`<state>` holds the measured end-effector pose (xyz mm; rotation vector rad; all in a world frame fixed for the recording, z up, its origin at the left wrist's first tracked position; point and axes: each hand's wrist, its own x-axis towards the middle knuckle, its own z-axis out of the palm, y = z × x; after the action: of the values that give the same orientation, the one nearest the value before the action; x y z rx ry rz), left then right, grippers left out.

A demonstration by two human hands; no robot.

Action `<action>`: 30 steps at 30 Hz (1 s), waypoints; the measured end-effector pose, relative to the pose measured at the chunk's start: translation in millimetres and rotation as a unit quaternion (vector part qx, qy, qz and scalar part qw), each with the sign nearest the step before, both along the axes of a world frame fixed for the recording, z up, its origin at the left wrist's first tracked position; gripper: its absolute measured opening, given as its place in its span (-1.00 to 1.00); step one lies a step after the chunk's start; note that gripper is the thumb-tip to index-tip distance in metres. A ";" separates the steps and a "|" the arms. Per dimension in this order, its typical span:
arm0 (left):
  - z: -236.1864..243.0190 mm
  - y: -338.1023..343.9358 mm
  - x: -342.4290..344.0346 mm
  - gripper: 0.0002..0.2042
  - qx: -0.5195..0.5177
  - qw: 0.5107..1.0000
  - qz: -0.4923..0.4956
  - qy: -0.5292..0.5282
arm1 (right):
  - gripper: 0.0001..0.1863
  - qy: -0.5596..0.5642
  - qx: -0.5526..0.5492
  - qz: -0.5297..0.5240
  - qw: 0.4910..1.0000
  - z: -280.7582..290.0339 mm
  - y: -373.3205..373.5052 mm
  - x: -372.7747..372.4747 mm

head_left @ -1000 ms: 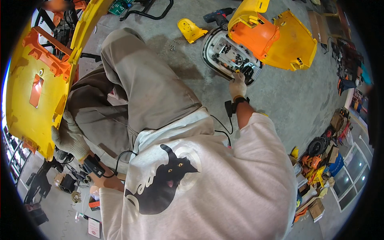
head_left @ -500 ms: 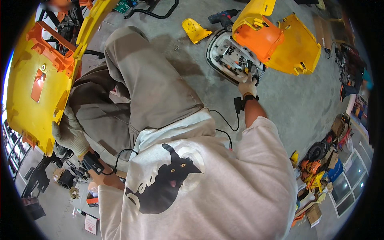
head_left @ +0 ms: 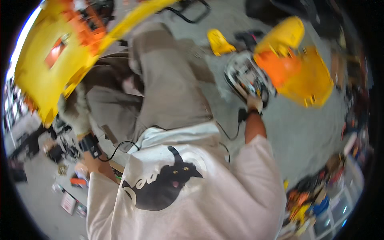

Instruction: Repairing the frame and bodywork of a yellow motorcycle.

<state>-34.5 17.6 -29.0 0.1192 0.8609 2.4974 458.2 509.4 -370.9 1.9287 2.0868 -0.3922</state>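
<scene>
My gloved left hand (head_left: 76, 110) grips the lower inner edge of a large yellow plastic panel (head_left: 38, 80), which has orange brackets (head_left: 86, 24) on it. At the right, my gloved right hand (head_left: 255, 102) reaches into an oval tray (head_left: 236, 74) holding small dark parts, its fingers closed around something too blurred to make out. Beside the tray lie an orange plastic piece (head_left: 274, 64) with yellow parts (head_left: 308, 86), a dark cordless drill (head_left: 248, 38) and a small yellow bracket (head_left: 219, 43). My bent legs (head_left: 164, 84) lie between my hands.
A black tubular frame (head_left: 192, 14) lies at the top. Piled orange, yellow and dark parts (head_left: 304, 204) line the lower right near white framed glass panes (head_left: 336, 212). Assorted tools and boxes (head_left: 54, 150) lie on the concrete floor (head_left: 304, 136) at the lower left.
The view has swung and blurred, so the panel and tray sit further right in the picture. My left hand stays on the panel; my right has moved slightly within the tray.
</scene>
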 end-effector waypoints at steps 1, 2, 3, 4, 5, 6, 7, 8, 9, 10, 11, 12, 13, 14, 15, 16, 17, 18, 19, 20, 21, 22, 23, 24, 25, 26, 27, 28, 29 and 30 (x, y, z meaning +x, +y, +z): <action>4.9 -3.0 8.5 -0.56 -0.054 0.998 0.038 0.009 | -0.25 0.041 -0.050 -0.070 0.995 1.3 -0.8 -21.1; -7.5 9.6 4.7 -0.56 -0.121 0.987 0.105 0.000 | -0.11 0.009 -0.055 -0.069 0.996 -7.6 15.2 10.2; 2.0 5.1 15.1 -0.55 -0.123 0.987 0.088 0.044 | -0.06 0.046 -0.044 -0.066 0.996 3.6 -4.1 -28.2; 11.5 14.7 24.4 -0.55 -0.111 0.988 0.096 0.041 | -0.06 0.064 -0.107 -0.070 0.990 48.9 -18.8 -69.8; 14.5 28.5 26.0 -0.54 -0.119 0.987 0.104 0.012 | -0.10 0.069 -0.082 -0.073 0.992 33.3 -4.6 -42.9; 20.7 42.4 31.2 -0.52 -0.147 0.981 0.126 0.000 | -0.21 -0.014 -0.068 -0.028 0.997 23.1 6.6 -31.9; 22.8 46.6 32.5 -0.51 -0.144 0.982 0.124 0.001 | -0.28 -0.035 -0.079 -0.009 0.996 24.2 5.4 -34.6; 24.8 43.7 32.1 -0.50 -0.139 0.982 0.124 0.001 | -0.35 -0.057 -0.088 0.011 0.994 27.3 6.2 -44.7; 22.5 40.3 30.2 -0.50 -0.135 0.982 0.134 0.007 | -0.39 -0.088 -0.103 0.017 0.991 28.2 10.1 -50.2; 21.0 38.8 29.7 -0.50 -0.135 0.983 0.127 0.003 | -0.43 -0.120 -0.118 0.021 0.985 28.6 14.0 -54.6; 20.4 37.1 30.2 -0.49 -0.136 0.984 0.119 -0.002 | -0.49 -0.103 -0.102 0.030 0.989 27.4 12.1 -56.7; 22.8 39.4 31.5 -0.49 -0.134 0.983 0.125 0.001 | -0.54 -0.094 -0.088 0.022 0.992 26.5 9.9 -59.9; 25.1 45.0 31.0 -0.49 -0.136 0.983 0.127 -0.002 | -0.56 -0.095 -0.078 0.022 0.992 21.7 10.7 -56.6; 25.7 50.0 30.8 -0.49 -0.138 0.982 0.129 -0.006 | -0.58 -0.097 -0.069 0.022 0.993 17.4 11.4 -51.6; 25.7 50.1 30.5 -0.49 -0.138 0.981 0.133 -0.004 | -0.58 -0.095 -0.069 0.027 0.993 17.3 11.7 -51.3; 24.8 49.6 29.3 -0.49 -0.131 0.983 0.128 -0.002 | -0.58 -0.088 -0.051 0.034 0.994 16.6 10.4 -50.7; 24.7 48.5 29.5 -0.49 -0.125 0.985 0.123 0.000 | -0.59 -0.082 -0.033 0.042 0.995 15.9 8.8 -49.7; 24.8 49.2 29.5 -0.49 -0.125 0.984 0.127 0.001 | -0.59 -0.081 -0.032 0.046 0.995 17.4 8.5 -49.1; 25.4 49.3 30.1 -0.49 -0.121 0.984 0.128 -0.004 | -0.58 -0.054 -0.034 0.058 0.996 19.5 8.6 -48.1; 26.3 48.5 30.8 -0.50 -0.117 0.984 0.131 -0.009 | -0.57 -0.027 -0.036 0.071 0.996 20.2 7.7 -49.3; 27.0 47.2 32.1 -0.50 -0.112 0.984 0.141 -0.008 | -0.53 -0.031 -0.053 0.062 0.996 22.8 8.6 -54.3; 27.0 48.1 30.3 -0.49 -0.109 0.985 0.133 -0.008 | -0.51 -0.053 -0.058 0.074 0.994 22.6 9.4 -53.9; 26.8 48.8 29.7 -0.49 -0.105 0.987 0.125 -0.008 | -0.51 -0.058 -0.056 0.068 0.994 18.4 9.0 -54.1; 22.1 55.0 25.4 -0.49 -0.093 0.988 0.119 -0.013 | -0.51 -0.067 -0.049 0.048 0.995 12.5 10.6 -38.3; 24.1 53.9 26.1 -0.48 -0.098 0.988 0.123 -0.012 | -0.50 -0.065 -0.054 0.053 0.995 10.8 8.0 -42.4; 25.3 52.3 27.8 -0.48 -0.102 0.987 0.126 -0.011 | -0.48 -0.063 -0.059 0.057 0.995 9.9 7.5 -46.5; 25.2 49.6 27.8 -0.48 -0.098 0.986 0.132 -0.007 | -0.47 -0.065 -0.060 0.073 0.993 10.0 7.0 -49.3; 24.0 46.0 28.2 -0.48 -0.098 0.986 0.131 -0.019 | -0.47 -0.081 -0.074 0.104 0.989 11.1 8.5 -51.5; 22.9 43.5 27.8 -0.49 -0.097 0.986 0.130 -0.031 | -0.47 -0.096 -0.085 0.094 0.987 11.8 11.1 -55.2; 21.4 42.4 28.1 -0.49 -0.094 0.986 0.134 -0.028 | -0.47 -0.112 -0.096 0.084 0.986 13.6 12.3 -56.6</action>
<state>-6.4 60.0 -7.6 -0.1395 1.1496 2.6324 401.7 521.7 -357.3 1.5960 1.9676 -0.3121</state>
